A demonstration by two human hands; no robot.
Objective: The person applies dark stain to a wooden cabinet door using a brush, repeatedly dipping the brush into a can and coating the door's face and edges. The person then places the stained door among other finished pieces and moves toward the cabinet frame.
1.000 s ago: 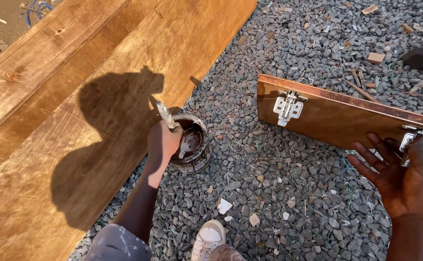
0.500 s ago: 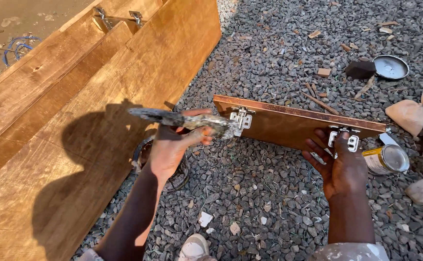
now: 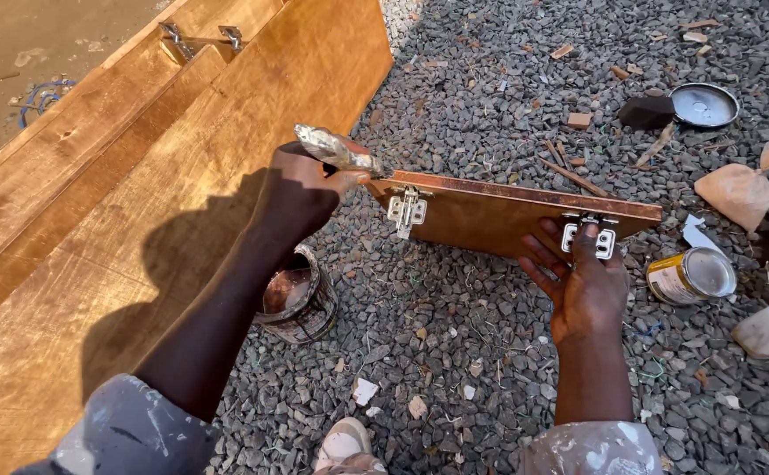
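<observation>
My left hand grips a paint-caked brush, its tip touching the left end of a brown stained wooden panel. The panel stands on its long edge on the gravel and carries two metal hinges. My right hand presses flat against the panel's near face, fingers spread around the right hinge. An open tin of brown stain sits on the gravel under my left forearm.
A large stained wooden box lies along the left, with hinges at its far edge. To the right are a tin on its side, a round lid, a tan bag and wood scraps. My shoe is at the bottom.
My left hand lifted the brush out of the stain tin and carried it up and right to the panel's left end. My right hand stayed on the panel by the right hinge.
</observation>
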